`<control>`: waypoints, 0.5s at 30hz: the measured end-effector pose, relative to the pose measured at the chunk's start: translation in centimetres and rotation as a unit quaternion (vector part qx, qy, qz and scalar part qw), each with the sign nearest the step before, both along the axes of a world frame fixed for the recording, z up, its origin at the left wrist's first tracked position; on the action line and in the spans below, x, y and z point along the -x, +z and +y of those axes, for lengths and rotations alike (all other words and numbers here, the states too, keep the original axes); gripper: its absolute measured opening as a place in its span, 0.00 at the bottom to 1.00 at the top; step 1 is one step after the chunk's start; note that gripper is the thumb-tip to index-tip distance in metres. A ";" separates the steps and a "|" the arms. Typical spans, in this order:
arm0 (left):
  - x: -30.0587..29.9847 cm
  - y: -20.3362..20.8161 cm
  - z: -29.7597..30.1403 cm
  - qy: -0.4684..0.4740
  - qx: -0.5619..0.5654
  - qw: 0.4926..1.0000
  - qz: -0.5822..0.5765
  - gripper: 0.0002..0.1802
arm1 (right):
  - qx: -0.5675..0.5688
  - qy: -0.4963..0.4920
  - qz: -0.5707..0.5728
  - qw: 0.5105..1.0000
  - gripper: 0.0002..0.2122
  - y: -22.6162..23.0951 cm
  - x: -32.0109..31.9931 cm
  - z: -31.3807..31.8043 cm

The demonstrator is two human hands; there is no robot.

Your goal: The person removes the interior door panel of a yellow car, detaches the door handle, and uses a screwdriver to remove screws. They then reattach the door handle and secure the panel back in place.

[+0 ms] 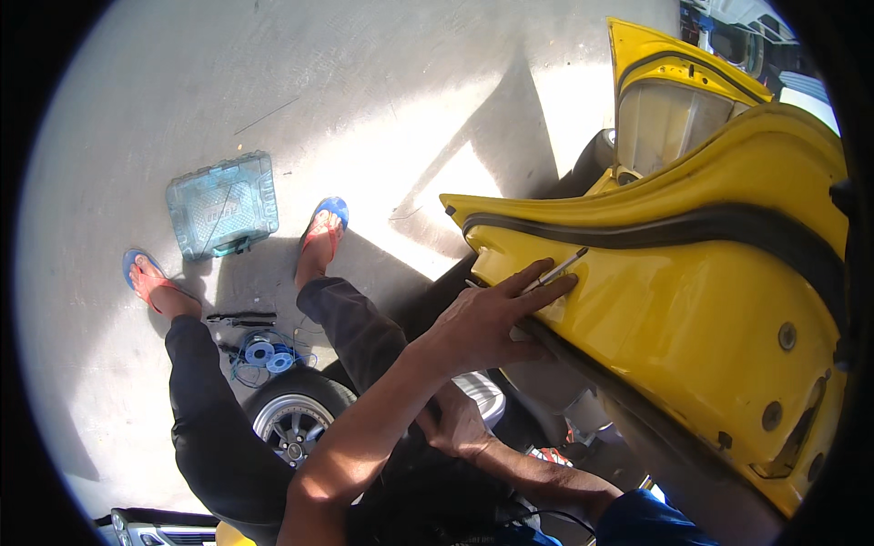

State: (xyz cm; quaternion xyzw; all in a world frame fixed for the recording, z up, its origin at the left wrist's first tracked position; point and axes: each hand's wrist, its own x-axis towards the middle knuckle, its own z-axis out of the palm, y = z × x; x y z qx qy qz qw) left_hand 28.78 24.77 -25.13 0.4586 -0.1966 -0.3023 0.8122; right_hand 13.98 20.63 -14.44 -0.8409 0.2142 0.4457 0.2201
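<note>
My left hand (496, 314) reaches across to the yellow car door (674, 309), its fingertips resting on the painted panel. Between its fingers is a slim pale pen-like stick (557, 269) with a dark end, lying close to the door. The thumb is near the door's lower edge. Lower down, my right hand (462, 426) lies by my dark-trousered leg, under the left forearm. Its fingers are partly hidden, and whether they hold anything does not show. A black rubber strip (692, 223) curves along the door's top part.
A teal plastic tool case (223, 207) lies on the concrete floor between my feet in flip-flops. Nearer are blue wire spools (264, 353), black-handled pliers (241, 318) and a wheel with a silver rim (293, 428). Another yellow panel (669, 114) stands beyond the door.
</note>
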 end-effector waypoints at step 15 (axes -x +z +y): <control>0.6 -3.1 0.2 0.019 -0.050 0.993 0.104 0.36 | 0.031 0.060 -0.014 0.998 0.17 -0.6 -0.2 1.2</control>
